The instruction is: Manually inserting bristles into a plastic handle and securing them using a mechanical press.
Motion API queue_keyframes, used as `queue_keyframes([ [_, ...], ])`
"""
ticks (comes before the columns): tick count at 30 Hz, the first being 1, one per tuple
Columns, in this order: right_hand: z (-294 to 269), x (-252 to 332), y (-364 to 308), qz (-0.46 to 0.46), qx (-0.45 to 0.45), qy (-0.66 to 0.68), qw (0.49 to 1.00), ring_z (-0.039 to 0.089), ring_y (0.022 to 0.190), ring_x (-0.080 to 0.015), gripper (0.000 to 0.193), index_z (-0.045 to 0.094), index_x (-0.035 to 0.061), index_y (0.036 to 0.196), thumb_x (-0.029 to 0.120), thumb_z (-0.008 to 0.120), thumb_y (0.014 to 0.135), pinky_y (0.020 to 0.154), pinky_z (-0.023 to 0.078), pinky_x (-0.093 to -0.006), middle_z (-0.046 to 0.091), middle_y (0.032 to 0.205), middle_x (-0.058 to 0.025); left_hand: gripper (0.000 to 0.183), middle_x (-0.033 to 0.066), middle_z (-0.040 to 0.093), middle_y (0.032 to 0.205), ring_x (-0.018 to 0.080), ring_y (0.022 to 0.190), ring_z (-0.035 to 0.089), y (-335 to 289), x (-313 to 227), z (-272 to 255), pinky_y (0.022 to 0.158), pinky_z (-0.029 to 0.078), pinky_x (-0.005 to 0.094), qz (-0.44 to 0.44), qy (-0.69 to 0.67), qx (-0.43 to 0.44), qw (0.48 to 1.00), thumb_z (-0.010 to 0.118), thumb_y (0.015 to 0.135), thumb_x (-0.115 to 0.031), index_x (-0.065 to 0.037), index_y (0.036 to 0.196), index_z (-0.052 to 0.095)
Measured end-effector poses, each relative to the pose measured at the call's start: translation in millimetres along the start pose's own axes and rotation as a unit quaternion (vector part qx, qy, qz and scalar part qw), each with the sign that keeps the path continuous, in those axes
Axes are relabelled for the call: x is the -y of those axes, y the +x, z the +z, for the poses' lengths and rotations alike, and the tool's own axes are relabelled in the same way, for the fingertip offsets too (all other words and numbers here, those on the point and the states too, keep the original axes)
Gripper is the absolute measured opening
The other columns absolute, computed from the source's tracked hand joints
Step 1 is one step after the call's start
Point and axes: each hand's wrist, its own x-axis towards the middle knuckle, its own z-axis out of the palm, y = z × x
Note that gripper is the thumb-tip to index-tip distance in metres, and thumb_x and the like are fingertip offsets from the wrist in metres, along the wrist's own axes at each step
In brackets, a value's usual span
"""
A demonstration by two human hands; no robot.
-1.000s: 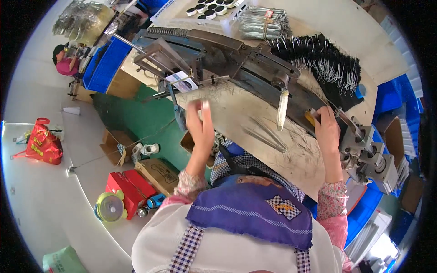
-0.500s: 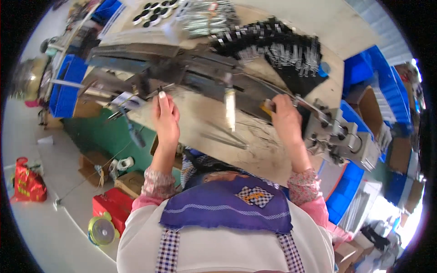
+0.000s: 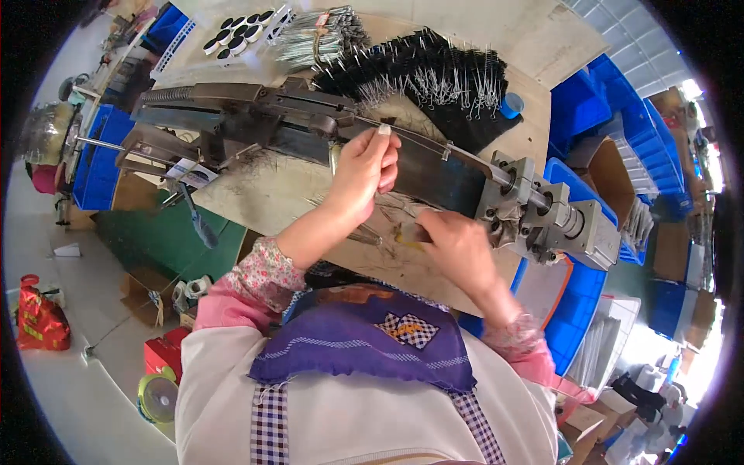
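My left hand [image 3: 364, 172] is raised over the long metal bench machine [image 3: 291, 139], fingers curled and thumb pressed to the forefinger. White tape wraps its thumb tip. The fingertips meet beside a thin metal rod [image 3: 422, 142] that runs right to a clamp-like metal block [image 3: 535, 203]; what they pinch is too small to make out. Lower and to the right, my right hand [image 3: 459, 252] is closed around a small yellow tool [image 3: 408, 236], blurred and mostly hidden by the fingers. Metal tongs [image 3: 366, 235] lie on the wooden bench [image 3: 302, 186] between my forearms.
Behind the machine lie black-bristled wire brushes [image 3: 418, 66] with looped ends, a bundle of metal wires [image 3: 325, 35] and round black-and-white pieces [image 3: 236, 35]. A blue cap [image 3: 511, 105] sits beside the brushes. Blue bins [image 3: 643, 132] stand at the right; dark hair-like scraps litter the bench.
My left hand has moved right and up from the bench's left part to the machine's rod. My right hand has come down and left with the yellow tool. The view has shifted slightly.
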Motion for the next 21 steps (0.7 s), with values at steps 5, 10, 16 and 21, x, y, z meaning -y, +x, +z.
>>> queue_keyframes([
  [5,-57,-5,100,-0.02,-0.143,-0.02,0.989,0.061,0.072,-0.0353,0.012,0.057,0.0043,0.088,0.003,0.054,0.077,0.061,0.05,-0.0423,0.059,0.076,-0.0156,0.021,-0.0056,0.038,0.06,0.0056,0.048,0.032,-4,-3,-5,0.045,0.026,0.0216,0.061,0.012,-0.038,0.997,0.047,0.099,-0.024,-0.007,0.089,0.055],
  [10,-5,-30,140,-0.029,0.074,0.129,0.988,0.066,0.078,-0.0294,0.023,0.066,0.001,0.098,0.007,0.056,0.078,0.069,0.052,-0.0378,0.066,0.086,-0.0188,0.022,-0.0043,0.039,0.058,0.0059,0.047,0.031,3,3,-2,0.044,0.024,0.0225,0.062,0.014,-0.018,0.998,0.049,0.098,-0.023,-0.006,0.087,0.057],
  [16,-43,-18,136,0.102,0.183,0.283,0.936,0.058,0.063,-0.007,0.022,0.063,-0.008,0.097,0.01,0.058,0.086,0.057,0.048,-0.0253,0.063,0.074,-0.0059,0.022,-0.004,0.039,0.056,0.0067,0.046,0.03,-2,3,-5,0.044,0.025,0.0234,0.059,-0.008,-0.028,0.998,0.048,0.098,-0.022,-0.006,0.086,0.056],
  [21,-44,-35,150,0.203,0.237,0.4,0.862,0.06,0.066,-0.0098,0.021,0.063,-0.0046,0.1,0.014,0.061,0.089,0.059,0.051,-0.0258,0.067,0.087,-0.0069,0.042,0.0058,0.057,0.081,0.015,0.07,0.053,4,9,-10,0.063,0.042,0.029,0.046,0.009,0.045,0.998,0.036,0.1,-0.041,-0.003,0.101,0.055],
])
